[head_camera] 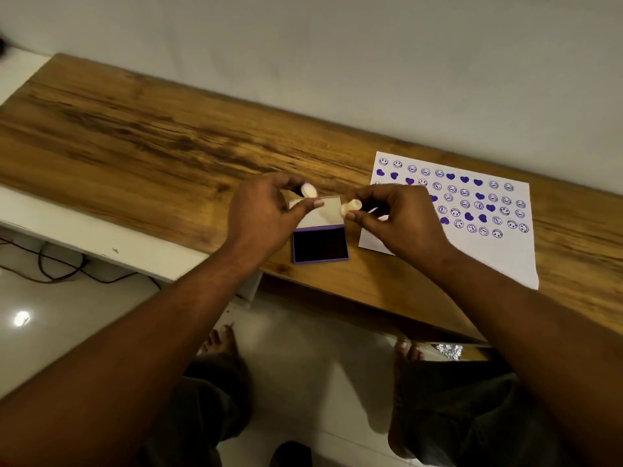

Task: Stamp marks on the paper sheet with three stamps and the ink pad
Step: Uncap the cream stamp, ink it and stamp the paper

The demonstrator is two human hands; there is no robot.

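The ink pad (320, 246) lies open near the front edge of the wooden table (135, 129), its dark inked face up in a purple frame and its pale lid (325, 215) folded back behind it. Just above it both hands hover close together. The left hand (266, 210) pinches a small white round piece (308, 190) between thumb and fingertips; I cannot tell whether it is a cap or a stamp. The right hand (401, 220) pinches a small white stamp (352, 207) the same way, its end pointing towards the left hand. The two white pieces are near each other but apart.

Just to the right of the pad lies the paper sheet (499, 261), flat on the table and partly covered by the right hand. Rows of purple smiley faces (397, 164) and solid hearts (464, 179) fill its upper part; the lower part is bare.

A plain wall (337, 45) runs behind the table. Below, on the shiny floor (67, 332), there are dark cables (57, 267) to the left and the person's bare feet (219, 338).
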